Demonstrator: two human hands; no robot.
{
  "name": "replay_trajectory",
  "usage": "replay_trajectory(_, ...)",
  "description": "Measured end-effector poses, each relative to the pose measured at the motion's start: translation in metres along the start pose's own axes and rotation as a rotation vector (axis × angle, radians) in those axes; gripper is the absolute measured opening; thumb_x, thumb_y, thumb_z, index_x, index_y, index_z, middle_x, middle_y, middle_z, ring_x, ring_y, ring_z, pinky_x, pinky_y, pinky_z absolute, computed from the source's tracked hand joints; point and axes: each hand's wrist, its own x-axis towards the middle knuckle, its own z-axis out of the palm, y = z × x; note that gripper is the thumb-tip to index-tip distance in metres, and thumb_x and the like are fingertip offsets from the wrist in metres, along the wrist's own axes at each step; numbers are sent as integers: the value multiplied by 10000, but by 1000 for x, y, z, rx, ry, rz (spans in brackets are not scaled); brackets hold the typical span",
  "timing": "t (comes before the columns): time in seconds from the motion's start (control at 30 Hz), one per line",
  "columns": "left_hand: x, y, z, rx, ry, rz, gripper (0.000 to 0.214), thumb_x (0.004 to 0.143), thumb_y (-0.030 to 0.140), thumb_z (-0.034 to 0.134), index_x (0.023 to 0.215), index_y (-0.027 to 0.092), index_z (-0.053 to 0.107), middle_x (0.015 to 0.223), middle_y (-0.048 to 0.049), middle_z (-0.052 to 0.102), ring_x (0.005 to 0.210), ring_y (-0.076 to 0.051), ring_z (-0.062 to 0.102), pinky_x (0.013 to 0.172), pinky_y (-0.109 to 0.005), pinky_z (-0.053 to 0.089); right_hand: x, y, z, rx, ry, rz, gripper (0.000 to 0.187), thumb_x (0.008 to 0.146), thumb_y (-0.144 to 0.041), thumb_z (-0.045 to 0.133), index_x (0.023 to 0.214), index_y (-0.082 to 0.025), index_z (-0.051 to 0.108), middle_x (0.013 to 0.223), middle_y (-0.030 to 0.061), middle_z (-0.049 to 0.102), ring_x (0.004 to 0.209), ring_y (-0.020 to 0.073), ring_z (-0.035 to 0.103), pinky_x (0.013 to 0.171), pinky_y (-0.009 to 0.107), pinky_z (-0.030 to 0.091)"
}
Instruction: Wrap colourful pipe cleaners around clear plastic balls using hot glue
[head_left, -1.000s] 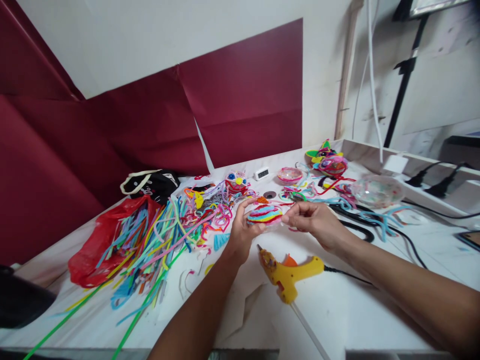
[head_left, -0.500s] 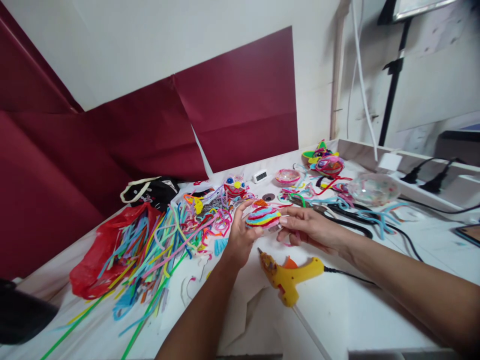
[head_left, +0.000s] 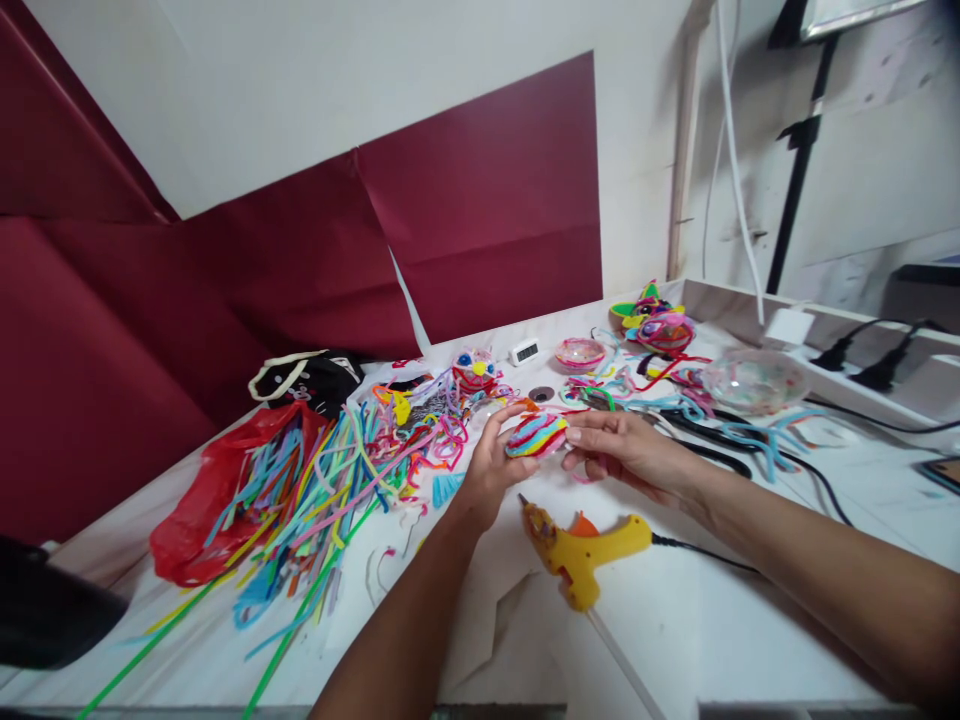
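Note:
Between my two hands is a rounded ornament [head_left: 537, 434] striped in pink, blue, yellow and red pipe cleaner. My left hand [head_left: 493, 462] grips its left side, thumb below and fingers above. The fingers of my right hand [head_left: 616, 450] pinch its right edge, and a bit of pink pipe cleaner hangs under them. Just below the hands lies a yellow hot glue gun [head_left: 581, 550], its nozzle pointing up and left and a clear glue stick [head_left: 622, 660] out of its back.
Loose pipe cleaners [head_left: 330, 510] spill from a red plastic bag [head_left: 191, 530] at left. Behind stand a finished-looking pipe cleaner figure [head_left: 474, 372], a small digital clock [head_left: 523, 352] and a pink bowl [head_left: 580, 354]. A clear bowl [head_left: 756, 382] and black cables sit at right.
The striped ornament has been turned and tilted in my hands, so its stripes now slant and its clear underside shows less. The glue gun stays where it lay.

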Motion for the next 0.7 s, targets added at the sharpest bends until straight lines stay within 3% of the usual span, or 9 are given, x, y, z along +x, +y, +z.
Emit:
replay_trajectory(0.23, 0, -1, 1, -64, 16, -23, 551, 736, 202, 627, 1271, 216, 497, 1187, -102, 630, 1101, -288, 594, 991, -465, 409, -2, 2, 4, 22, 53, 30, 238, 620, -267, 850, 728, -138, 682, 681, 24, 677, 633, 112, 656, 424, 144, 393)
replay_trajectory(0.53, -2, 7, 8, 83, 85, -75, 609, 710, 261, 760, 1248, 224, 477, 1148, -80, 629, 1061, -243, 601, 898, -354, 456, -1, 9, 6, -12, 50, 38, 255, 626, -277, 839, 718, -146, 641, 673, 13, 663, 615, 100, 640, 423, 140, 394)
replay_trajectory(0.7, -1, 9, 10, 113, 116, -93, 682, 649, 261, 790, 1244, 229, 458, 1129, -76, 634, 1004, -243, 627, 813, -320, 488, -2, 8, 7, -58, 73, 49, 307, 646, -288, 835, 837, -157, 632, 662, 27, 687, 568, 107, 633, 429, 160, 409)
